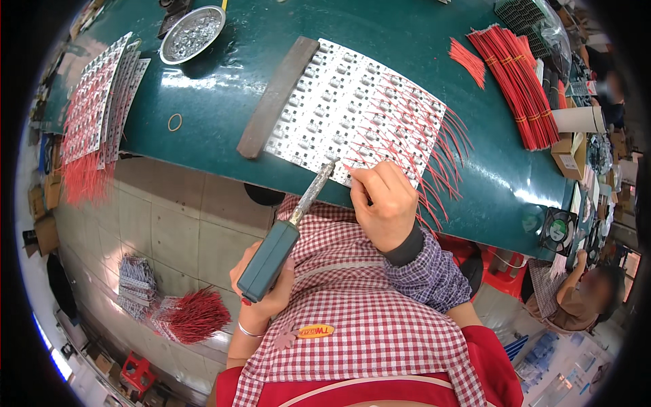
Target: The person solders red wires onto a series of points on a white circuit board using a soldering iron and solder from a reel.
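Note:
My left hand (274, 293) is wrapped round the dark green handle of a soldering gun (270, 260). Its metal tip meets the lower edge of a white circuit board panel (319, 119), which carries rows of small dark parts. Just right of the tip, my right hand (388, 207) pinches a thin red wire (348, 167) at the board; most of that wire is hidden by the fingers. Many red wires (437, 146) fan out from the right half of the panel. Along its left edge lies a dark flat bar (277, 102).
A metal bowl of shiny bits (193, 35), a rubber band (175, 122) and a stack of wired panels (102, 108) are at left on the green table (224, 129). Bundled red wires (515, 88) and a small fan (559, 232) lie right. Wired boards (193, 315) rest on the floor. Someone sits at right.

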### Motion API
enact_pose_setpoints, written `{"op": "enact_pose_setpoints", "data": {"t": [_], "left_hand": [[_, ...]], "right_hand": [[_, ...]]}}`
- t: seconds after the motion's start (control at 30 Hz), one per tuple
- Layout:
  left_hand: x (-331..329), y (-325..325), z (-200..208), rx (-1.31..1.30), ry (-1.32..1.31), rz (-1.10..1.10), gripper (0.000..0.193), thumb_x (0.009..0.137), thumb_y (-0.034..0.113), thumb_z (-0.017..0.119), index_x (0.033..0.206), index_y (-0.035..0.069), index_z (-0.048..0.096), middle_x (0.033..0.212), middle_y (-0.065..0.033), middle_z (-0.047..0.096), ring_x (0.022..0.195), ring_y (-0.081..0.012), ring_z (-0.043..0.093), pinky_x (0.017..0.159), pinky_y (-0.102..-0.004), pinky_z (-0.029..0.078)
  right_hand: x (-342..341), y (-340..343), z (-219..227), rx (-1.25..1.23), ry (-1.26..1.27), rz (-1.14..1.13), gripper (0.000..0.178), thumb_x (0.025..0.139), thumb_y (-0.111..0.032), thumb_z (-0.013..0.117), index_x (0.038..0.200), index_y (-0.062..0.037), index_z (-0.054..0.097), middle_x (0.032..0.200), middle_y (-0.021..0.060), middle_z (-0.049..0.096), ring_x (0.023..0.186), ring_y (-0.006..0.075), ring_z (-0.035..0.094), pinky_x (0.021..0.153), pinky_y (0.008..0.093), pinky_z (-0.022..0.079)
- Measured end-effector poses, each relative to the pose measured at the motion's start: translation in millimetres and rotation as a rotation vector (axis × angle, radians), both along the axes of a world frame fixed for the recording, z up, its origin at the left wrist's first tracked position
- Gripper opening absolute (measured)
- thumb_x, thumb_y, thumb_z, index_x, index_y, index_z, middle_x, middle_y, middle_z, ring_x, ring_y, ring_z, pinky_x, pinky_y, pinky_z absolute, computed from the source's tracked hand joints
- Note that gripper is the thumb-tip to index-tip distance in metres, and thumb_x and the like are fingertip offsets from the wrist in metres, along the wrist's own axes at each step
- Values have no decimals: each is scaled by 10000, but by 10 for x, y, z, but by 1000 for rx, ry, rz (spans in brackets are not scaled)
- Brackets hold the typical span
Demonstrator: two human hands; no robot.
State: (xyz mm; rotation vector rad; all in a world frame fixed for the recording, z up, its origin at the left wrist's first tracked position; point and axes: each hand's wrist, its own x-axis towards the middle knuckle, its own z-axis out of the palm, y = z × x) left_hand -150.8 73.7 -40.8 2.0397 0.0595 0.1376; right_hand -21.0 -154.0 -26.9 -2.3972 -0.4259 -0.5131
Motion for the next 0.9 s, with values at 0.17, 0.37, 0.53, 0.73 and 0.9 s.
{"op": "enact_pose_setpoints", "data": {"t": [0.17,0.37,0.53,0.73,0.9], "left_hand": [[-42,27,-51,-15,13,24,294,723,-41,779,1011,-61,722,1000,-200,732,767,-283,740,684,-320,577],[-6,13,2,-97,16,88,286,743,-58,771,1024,-75,718,976,-191,729,749,-252,723,675,-304,564],[-18,35,-1,-87,-5,69,284,746,-59,775,1025,-74,721,946,-170,724,722,-229,704,647,-302,550],[-27,-4,78,-99,40,67,270,744,-55,773,1008,-71,723,935,-167,720,711,-228,701,639,-302,547],[-37,-7,133,-48,99,42,247,747,-48,766,989,-65,722,931,-163,717,701,-238,699,630,-307,545]], "right_hand": [[-126,-173,145,48,96,-21,177,774,53,759,915,-34,697,765,98,563,702,285,604,601,406,495],[-334,-425,661,105,126,-57,193,774,110,768,917,-9,718,737,100,598,627,254,576,549,360,452],[-160,-198,492,135,101,55,182,783,78,767,923,-19,700,747,96,580,665,282,588,576,385,465],[-33,-48,71,78,118,53,139,799,50,774,899,-22,709,748,101,595,652,268,602,590,376,472],[-6,-53,55,98,92,66,134,800,50,769,890,-24,703,739,98,582,641,265,610,580,379,477]]}}
